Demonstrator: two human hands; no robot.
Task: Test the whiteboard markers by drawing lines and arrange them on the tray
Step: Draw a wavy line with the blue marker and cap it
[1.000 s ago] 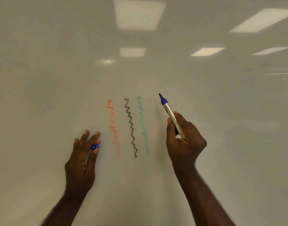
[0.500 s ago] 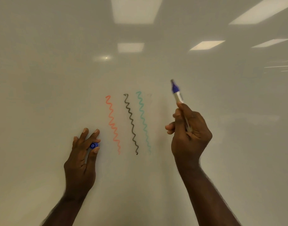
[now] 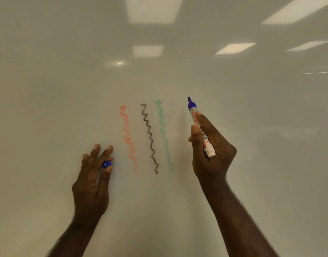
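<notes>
My right hand (image 3: 209, 147) grips an uncapped blue whiteboard marker (image 3: 194, 115), white barrel with red print, tip pointing up and slightly left toward the whiteboard (image 3: 48, 89). The tip sits just right of the tops of three wavy lines: a red line (image 3: 128, 140), a black line (image 3: 150, 138) and a green line (image 3: 164, 136). My left hand (image 3: 93, 180) pinches the marker's blue cap (image 3: 106, 164) between thumb and fingers, close to the board left of the red line. No blue line shows on the board. The tray is out of view.
The glossy whiteboard fills the view and mirrors several ceiling light panels (image 3: 153, 10). A faint smudge (image 3: 170, 105) lies just right of the green line's top.
My right hand swung the marker up and to the right, then brought it back down and left beside the green line's top. My left hand kept still with the cap.
</notes>
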